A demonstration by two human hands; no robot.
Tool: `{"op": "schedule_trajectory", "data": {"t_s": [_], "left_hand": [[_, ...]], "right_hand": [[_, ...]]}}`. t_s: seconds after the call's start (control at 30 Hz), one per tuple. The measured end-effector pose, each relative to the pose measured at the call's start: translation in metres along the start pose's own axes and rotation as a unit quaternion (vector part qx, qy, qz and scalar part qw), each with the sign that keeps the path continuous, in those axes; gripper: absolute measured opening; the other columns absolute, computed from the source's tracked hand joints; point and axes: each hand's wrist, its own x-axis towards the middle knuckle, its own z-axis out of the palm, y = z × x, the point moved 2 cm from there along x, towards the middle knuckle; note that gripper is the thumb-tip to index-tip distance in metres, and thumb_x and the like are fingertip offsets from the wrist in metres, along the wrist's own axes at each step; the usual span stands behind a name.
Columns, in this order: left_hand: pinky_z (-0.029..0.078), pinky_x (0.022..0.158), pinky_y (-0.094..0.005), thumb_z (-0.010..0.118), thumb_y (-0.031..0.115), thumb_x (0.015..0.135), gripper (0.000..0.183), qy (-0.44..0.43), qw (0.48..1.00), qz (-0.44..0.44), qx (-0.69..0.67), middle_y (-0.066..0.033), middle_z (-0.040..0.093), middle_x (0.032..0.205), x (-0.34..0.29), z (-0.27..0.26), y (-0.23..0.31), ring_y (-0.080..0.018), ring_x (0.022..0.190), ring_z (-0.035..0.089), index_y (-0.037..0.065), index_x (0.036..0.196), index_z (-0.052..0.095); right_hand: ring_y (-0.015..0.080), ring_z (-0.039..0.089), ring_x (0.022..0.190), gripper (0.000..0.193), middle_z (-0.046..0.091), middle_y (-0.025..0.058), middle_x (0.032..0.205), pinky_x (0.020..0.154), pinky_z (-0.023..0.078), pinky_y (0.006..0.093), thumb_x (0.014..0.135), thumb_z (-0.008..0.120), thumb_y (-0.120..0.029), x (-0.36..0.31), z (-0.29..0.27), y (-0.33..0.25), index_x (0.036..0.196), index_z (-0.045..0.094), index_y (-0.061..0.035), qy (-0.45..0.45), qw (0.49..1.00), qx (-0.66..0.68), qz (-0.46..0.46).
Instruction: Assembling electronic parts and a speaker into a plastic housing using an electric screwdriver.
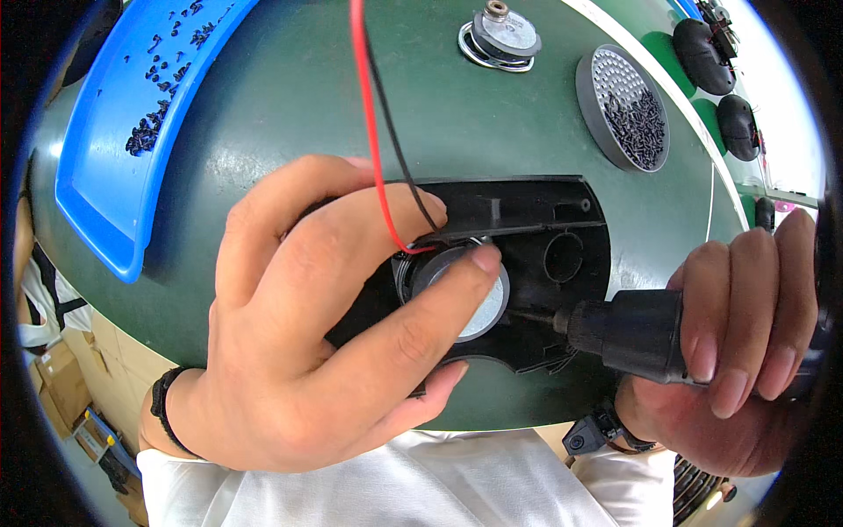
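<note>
My left hand [303, 338] is closed round a black plastic housing [527, 200] lying over the green table. Its forefinger and thumb reach across a round speaker [486, 314] with a silvery back that sits inside the housing. From beside the speaker, a red wire [367, 114] and a black wire [392, 125] rise past my fingers toward the top. My right hand [742, 338] grips a black electric screwdriver [630, 329], held nearly level. Its thin bit points left into the housing, close to the speaker's rim; whether the tip touches a screw is hidden.
At the far left stands a blue tray [97, 189] with small black screws [151, 130] scattered in it. A grey dish [593, 119] at the far right holds many more. Another speaker [507, 37] lies at the back. Black rounded housings [702, 57] stand beyond the table's right edge.
</note>
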Motion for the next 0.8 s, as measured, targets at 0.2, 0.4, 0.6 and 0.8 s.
{"op": "schedule_trajectory", "data": {"t_s": [0.2, 0.4, 0.6, 0.8], "left_hand": [[0.039, 0.097, -0.0482, 0.077, 0.034, 0.061, 0.056, -0.028, 0.999, -0.021, 0.007, -0.0196, 0.058, 0.108, 0.005, -0.007, 0.002, -0.0368, 0.103, 0.053, 0.002, 0.106, 0.069], [0.040, 0.096, -0.0469, 0.073, 0.024, 0.060, 0.049, -0.059, 0.996, -0.069, 0.014, -0.0211, 0.058, 0.108, 0.024, -0.017, 0.015, -0.0370, 0.102, 0.054, 0.001, 0.103, 0.068], [0.043, 0.092, -0.0431, 0.074, 0.013, 0.053, 0.049, -0.059, 0.992, -0.113, -0.002, -0.0204, 0.060, 0.105, 0.031, -0.010, 0.021, -0.0357, 0.099, 0.056, 0.003, 0.100, 0.068], [0.042, 0.093, -0.0445, 0.075, 0.013, 0.053, 0.046, -0.082, 0.990, -0.110, 0.021, -0.0190, 0.060, 0.108, 0.030, -0.008, 0.017, -0.0362, 0.101, 0.056, 0.003, 0.097, 0.069]], "right_hand": [[0.0139, 0.049, 0.060, 0.035, 0.049, 0.0056, 0.068, 0.067, 0.045, 0.0234, 0.073, 0.077, -0.007, 0.001, 0.002, -0.005, 0.080, 0.043, -0.0084, 0.016, 1.000, -0.009, -0.007], [0.0135, 0.049, 0.060, 0.033, 0.049, 0.0055, 0.068, 0.068, 0.045, 0.0238, 0.076, 0.075, -0.010, 0.002, 0.001, -0.004, 0.080, 0.042, -0.0085, -0.004, 1.000, -0.022, -0.014], [0.0164, 0.049, 0.065, 0.034, 0.049, 0.0071, 0.069, 0.072, 0.049, 0.0258, 0.079, 0.075, -0.016, -0.004, 0.005, 0.002, 0.080, 0.041, -0.0077, 0.002, 1.000, 0.023, -0.016], [0.0193, 0.051, 0.069, 0.029, 0.050, 0.0084, 0.070, 0.086, 0.055, 0.0312, 0.079, 0.071, -0.002, 0.005, 0.016, -0.019, 0.080, 0.042, -0.0074, 0.007, 0.983, -0.087, 0.163]]}}
